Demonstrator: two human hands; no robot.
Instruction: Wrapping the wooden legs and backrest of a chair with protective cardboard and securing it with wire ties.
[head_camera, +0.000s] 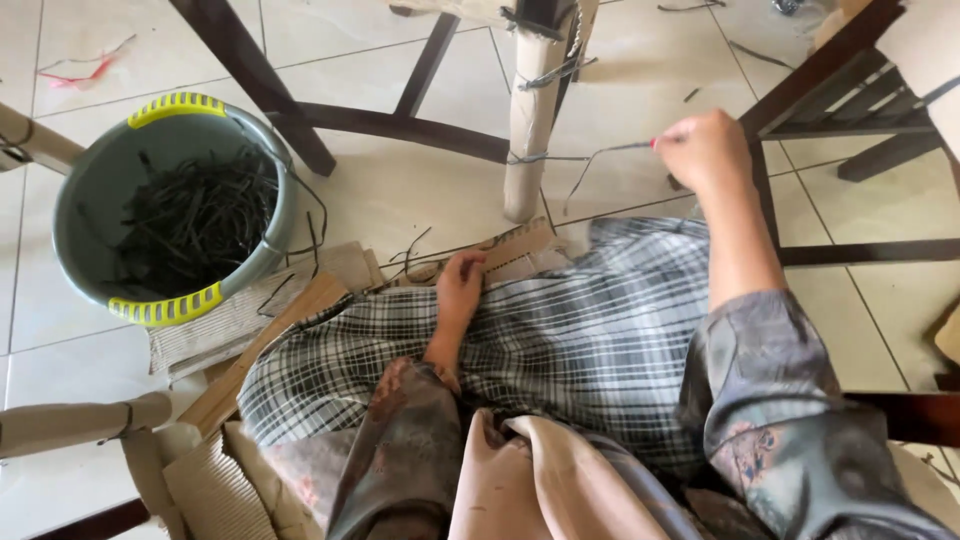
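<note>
The person wears grey, mottled sleeves with faint reddish floral patches, pushed up the forearms, a black-and-white plaid skirt over the lap, and a beige scarf hanging in front.

Wrapped chair leg (530, 120) stands upright ahead, centre, wire (560, 157) tied round it. Wire runs right from leg to right hand (706, 150), raised just right of leg. Left hand (461, 283) rests on checked fabric (590, 330) over lap, nearer than leg, its fingertips at cardboard strip (515, 250). Bucket (85, 195) sits on floor far left, cut strips (195, 220) inside. Cardboard pieces (255, 345) lie between bucket and lap. Second wrapped leg (80, 422) lies low left.
</note>
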